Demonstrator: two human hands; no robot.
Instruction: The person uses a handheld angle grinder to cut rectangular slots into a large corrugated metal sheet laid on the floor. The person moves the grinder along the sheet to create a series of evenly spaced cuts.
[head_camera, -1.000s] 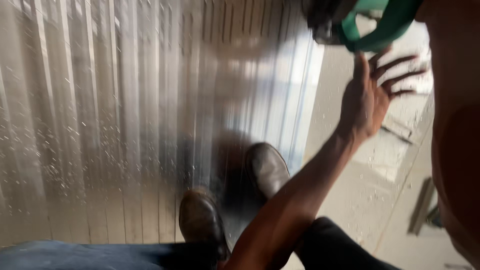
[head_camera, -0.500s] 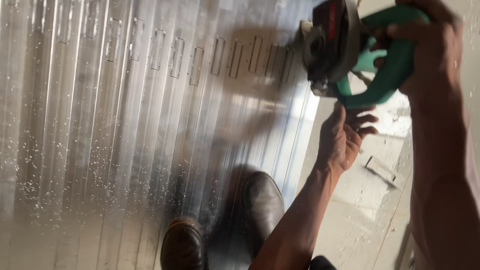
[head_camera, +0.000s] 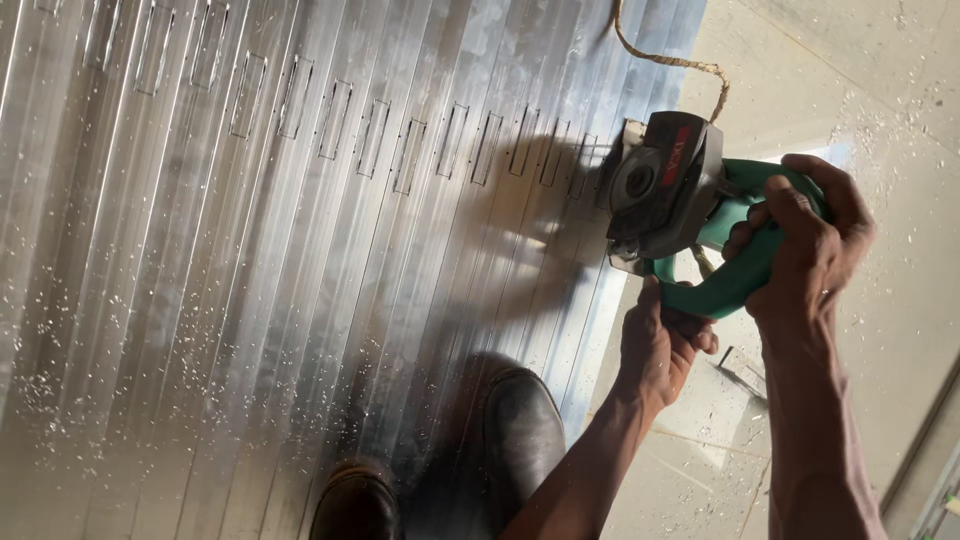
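A green and grey hand-held power saw (head_camera: 668, 190) sits at the right edge of a row of silvery ribbed metal profiles (head_camera: 300, 280) with slots cut across them. My right hand (head_camera: 805, 245) is closed around the saw's green handle from the right. My left hand (head_camera: 660, 345) grips the lower end of that handle from below. A twisted cord (head_camera: 668, 60) runs up from the saw. The blade itself is hidden behind the saw's body.
My two dark shoes (head_camera: 520, 430) stand on the profiles at the bottom. Fine metal chips lie scattered over the profiles at the left. A pale concrete floor (head_camera: 900, 120) stretches to the right, with a small metal offcut (head_camera: 740, 365) on it.
The saw came down from the top right corner toward the profiles' edge. My left hand, spread open before, has closed on the saw's handle. The view shifted upward over the profiles.
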